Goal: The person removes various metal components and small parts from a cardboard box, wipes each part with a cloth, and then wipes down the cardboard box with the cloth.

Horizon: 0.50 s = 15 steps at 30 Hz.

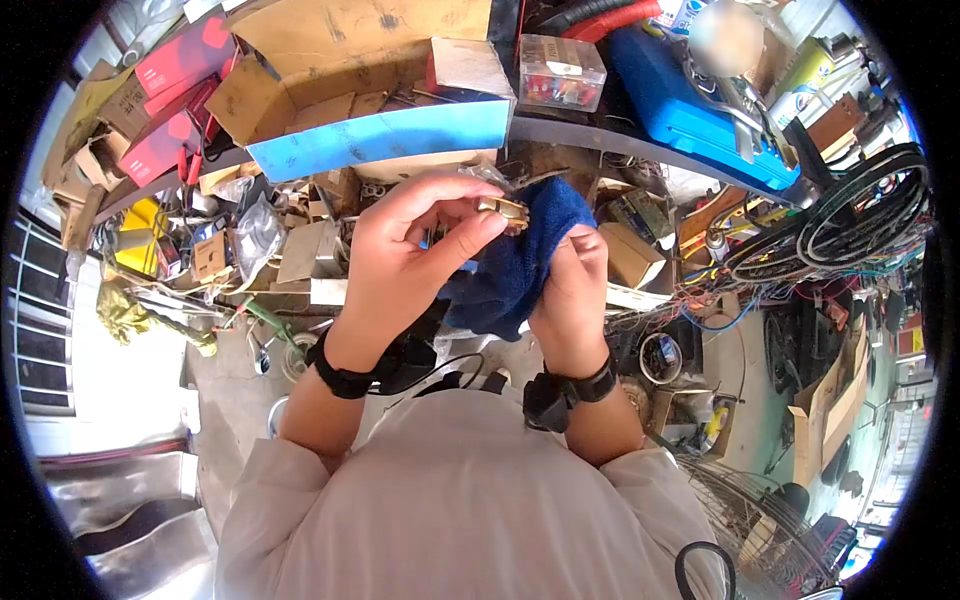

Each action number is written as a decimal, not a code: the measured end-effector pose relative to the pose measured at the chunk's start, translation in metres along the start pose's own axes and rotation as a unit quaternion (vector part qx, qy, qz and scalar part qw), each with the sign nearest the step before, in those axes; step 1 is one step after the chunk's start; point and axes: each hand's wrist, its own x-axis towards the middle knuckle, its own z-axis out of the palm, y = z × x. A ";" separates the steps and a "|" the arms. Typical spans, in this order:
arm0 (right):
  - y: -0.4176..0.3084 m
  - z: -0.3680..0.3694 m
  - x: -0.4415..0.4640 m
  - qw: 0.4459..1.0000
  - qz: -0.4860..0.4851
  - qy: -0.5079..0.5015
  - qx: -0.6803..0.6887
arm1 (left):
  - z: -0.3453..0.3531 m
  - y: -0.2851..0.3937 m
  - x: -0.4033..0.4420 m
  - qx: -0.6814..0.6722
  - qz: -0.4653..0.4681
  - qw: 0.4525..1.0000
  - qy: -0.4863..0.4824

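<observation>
Both hands are raised in front of the chest, short of the cluttered bench. The left hand (405,235) grasps a small brass-coloured metal part (503,213), pinched between thumb and fingers. The right hand (572,290) grips a dark blue cloth (508,285), bunched at the fingers, with its lower folds hanging free. The part sits at the upper left edge of the cloth; its right end appears to meet the fabric, though firm contact cannot be confirmed. The step in hand is judged to be handling the part against the cloth, most likely wiping. The next move, in this assessment, calls for a steady left pinch, since the part is small and little of it is covered by the fingers, and for enough slack in the cloth to reach its faces without snagging. Beyond the hands stand an open cardboard box (378,140) with a blue front, a clear plastic box (562,75) and a blue case (665,105). Coiled black cable (850,215) hangs at the right.
</observation>
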 end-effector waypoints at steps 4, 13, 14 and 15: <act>0.005 0.001 -0.002 0.999 -0.004 -0.008 -0.039 | -0.001 -0.002 0.003 0.043 0.022 0.998 0.029; 0.008 -0.001 0.001 0.998 0.035 0.009 0.058 | 0.009 -0.007 0.001 -0.072 0.007 0.997 0.037; 0.007 -0.004 0.002 0.996 0.050 0.001 0.071 | 0.006 -0.007 0.002 -0.086 0.010 0.995 0.053; 0.005 -0.005 0.004 0.994 0.066 -0.007 0.084 | 0.002 -0.007 0.003 -0.100 0.013 0.993 0.069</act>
